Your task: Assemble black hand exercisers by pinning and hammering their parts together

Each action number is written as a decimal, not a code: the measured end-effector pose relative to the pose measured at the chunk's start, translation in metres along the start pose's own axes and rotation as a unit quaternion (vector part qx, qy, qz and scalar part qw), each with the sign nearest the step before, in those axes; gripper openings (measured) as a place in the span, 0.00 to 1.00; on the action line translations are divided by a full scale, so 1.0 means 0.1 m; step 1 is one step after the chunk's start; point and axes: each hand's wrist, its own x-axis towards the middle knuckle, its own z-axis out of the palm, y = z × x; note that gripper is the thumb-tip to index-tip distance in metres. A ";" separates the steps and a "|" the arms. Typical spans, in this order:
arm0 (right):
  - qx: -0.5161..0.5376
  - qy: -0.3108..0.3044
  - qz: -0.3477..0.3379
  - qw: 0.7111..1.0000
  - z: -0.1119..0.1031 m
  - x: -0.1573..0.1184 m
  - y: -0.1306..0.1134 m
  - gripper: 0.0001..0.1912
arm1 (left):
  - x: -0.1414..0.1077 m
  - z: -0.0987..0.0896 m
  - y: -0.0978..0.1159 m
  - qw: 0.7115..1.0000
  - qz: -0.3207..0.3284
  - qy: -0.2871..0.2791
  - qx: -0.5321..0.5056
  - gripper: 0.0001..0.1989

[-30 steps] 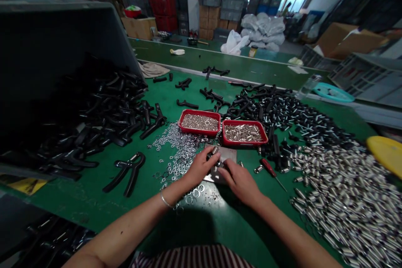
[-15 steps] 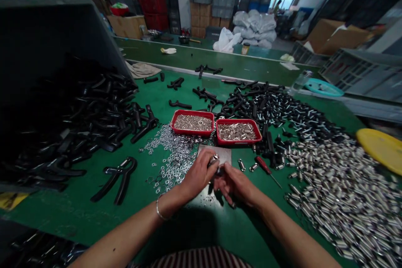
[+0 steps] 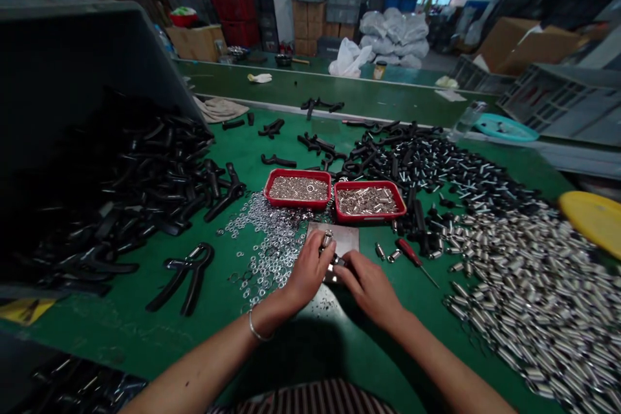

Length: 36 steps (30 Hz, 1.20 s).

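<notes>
Over the small metal plate (image 3: 348,237), my left hand (image 3: 309,270) is closed around a silver metal spring piece (image 3: 327,238), which stands up between thumb and fingers. My right hand (image 3: 369,284) is closed at a small black part (image 3: 338,261) just right of the spring piece; its exact shape is partly hidden by the fingers. Behind the plate are a red tray of small rings (image 3: 297,206) and a red tray of small pins (image 3: 371,217). Loose silver nuts (image 3: 274,257) lie left of my left hand.
An assembled black hand grip (image 3: 194,284) lies at left, near a bin of black handles (image 3: 165,174). To the right are a red screwdriver (image 3: 410,251), a heap of springs (image 3: 543,297), black screw knobs (image 3: 451,168) and a yellow lid (image 3: 592,218).
Both hands have turned; the spring piece now stands more upright in my left hand. My right hand's fingers, spread lower before, are now drawn in. The view has shifted slightly.
</notes>
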 end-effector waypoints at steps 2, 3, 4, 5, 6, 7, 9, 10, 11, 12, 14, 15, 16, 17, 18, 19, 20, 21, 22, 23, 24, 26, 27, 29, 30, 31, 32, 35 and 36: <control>0.026 -0.055 0.019 0.998 0.02 -0.03 0.00 0.26 | -0.01 0.00 -0.01 0.999 0.030 -0.025 0.005 0.07; 0.038 -0.082 0.026 0.996 0.02 -0.04 0.00 0.28 | -0.02 0.00 -0.01 0.998 0.046 -0.041 0.006 0.07; 0.032 -0.080 0.020 0.996 0.03 -0.05 0.00 0.28 | -0.03 0.00 -0.01 0.997 0.053 -0.050 0.006 0.07; 0.009 -0.050 0.003 0.999 0.03 -0.07 -0.01 0.26 | -0.05 0.01 -0.01 0.998 0.050 -0.049 0.008 0.07; -0.018 -0.009 -0.017 1.000 0.03 -0.08 -0.01 0.22 | -0.06 0.01 0.00 0.998 0.041 -0.038 0.010 0.07; -0.039 0.025 -0.032 0.998 0.02 -0.09 0.00 0.20 | -0.07 0.02 0.01 0.999 0.030 -0.023 0.013 0.07; -0.014 0.021 -0.015 1.000 0.02 -0.12 0.02 0.20 | -0.07 0.02 0.02 0.999 0.025 -0.013 0.018 0.07; 0.034 -0.022 0.014 0.999 0.02 -0.13 0.03 0.21 | -0.06 0.02 0.03 0.999 0.036 -0.030 0.022 0.08; 0.083 -0.071 0.046 0.993 0.01 -0.13 0.05 0.24 | -0.03 0.02 0.03 0.997 0.051 -0.057 0.029 0.08; 0.115 -0.106 0.072 0.985 0.01 -0.13 0.07 0.26 | 0.02 0.02 0.02 0.993 0.064 -0.088 0.043 0.08; 0.084 -0.100 0.076 0.989 -0.03 -0.12 0.11 0.26 | 0.16 0.03 -0.01 0.979 0.084 -0.160 0.096 0.10; 0.025 -0.068 0.057 0.996 -0.07 -0.12 0.12 0.24 | 0.25 0.04 -0.04 0.966 0.095 -0.198 0.134 0.10; -0.044 -0.029 0.033 0.998 -0.11 -0.13 0.14 0.21 | 0.34 0.05 -0.07 0.949 0.107 -0.240 0.174 0.10; -0.109 0.005 0.012 0.994 -0.17 -0.15 0.15 0.19 | 0.43 0.07 -0.09 0.927 0.120 -0.282 0.214 0.11; -0.158 0.028 -0.003 0.987 -0.23 -0.19 0.16 0.16 | 0.52 0.09 -0.11 0.904 0.132 -0.321 0.249 0.11; -0.188 0.038 -0.007 0.981 -0.30 -0.25 0.19 0.16 | 0.61 0.11 -0.10 0.884 0.146 -0.347 0.275 0.12; -0.201 0.038 -0.003 0.979 -0.39 -0.33 0.22 0.15 | 0.71 0.12 -0.08 0.873 0.159 -0.358 0.291 0.14; -0.204 0.036 0.005 0.978 -0.47 -0.43 0.25 0.16 | 0.80 0.14 -0.05 0.871 0.172 -0.353 0.295 0.15; -0.205 0.040 0.013 0.978 -0.55 -0.56 0.29 0.16 | 0.90 0.15 0.00 0.877 0.186 -0.335 0.291 0.16; -0.210 0.052 0.022 0.976 -0.63 -0.71 0.32 0.17 | 1.00 0.17 0.05 0.886 0.199 -0.309 0.284 0.15; -0.222 0.067 0.028 0.972 -0.69 -0.87 0.35 0.17 | 1.10 0.19 0.10 0.894 0.206 -0.284 0.279 0.13; -0.270 0.095 0.035 0.957 -0.75 -1.18 0.38 0.15 | 1.32 0.25 0.14 0.901 0.192 -0.256 0.294 0.11; -0.302 0.096 0.036 0.948 -0.75 -1.30 0.39 0.13 | 1.44 0.30 0.11 0.895 0.174 -0.260 0.317 0.10; -0.362 0.085 0.045 0.927 -0.72 -1.46 0.45 0.13 | 1.69 0.45 -0.02 0.879 0.155 -0.272 0.360 0.08; -0.388 0.079 0.053 0.917 -0.71 -1.49 0.51 0.15 | 1.79 0.54 -0.11 0.878 0.156 -0.270 0.364 0.08; -0.412 0.075 0.066 0.906 -0.69 -1.51 0.57 0.16 | 1.88 0.63 -0.21 0.877 0.154 -0.273 0.364 0.08; -0.431 0.073 0.079 0.896 -0.66 -1.51 0.65 0.18 | 1.93 0.69 -0.29 0.875 0.160 -0.281 0.360 0.08; -0.464 0.083 0.110 0.875 -0.56 -1.44 0.87 0.20 | 1.90 0.75 -0.46 0.877 0.182 -0.274 0.350 0.12; -0.465 0.090 0.117 0.873 -0.54 -1.39 0.91 0.19 | 1.86 0.74 -0.48 0.882 0.183 -0.268 0.342 0.13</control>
